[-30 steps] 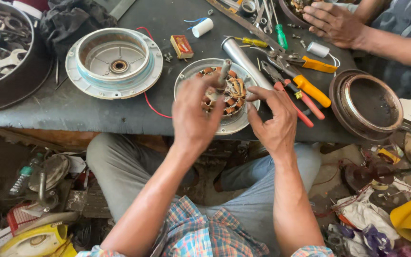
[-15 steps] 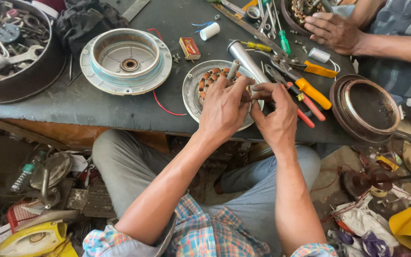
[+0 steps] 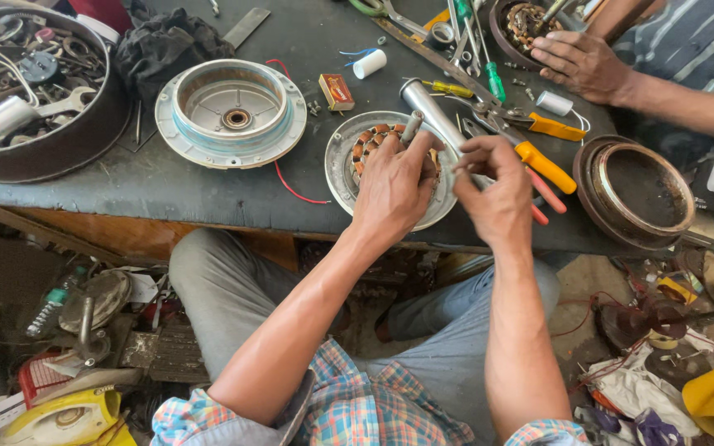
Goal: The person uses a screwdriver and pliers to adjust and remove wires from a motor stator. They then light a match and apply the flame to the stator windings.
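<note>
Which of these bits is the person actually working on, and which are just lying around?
In hand:
left hand on copper coil
round metal plate under it
right hand, fingers pinched

Lying about:
empty round housing
orange pliers
scrap bowl
small box
black cloth

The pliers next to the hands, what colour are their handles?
Orange, on the pliers, seen in the head view.

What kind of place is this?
Most likely a small repair workshop for fan motors. A copper-wound stator lies under the left hand, a motor housing lies nearby, and pliers and a screwdriver litter the bench.
</note>
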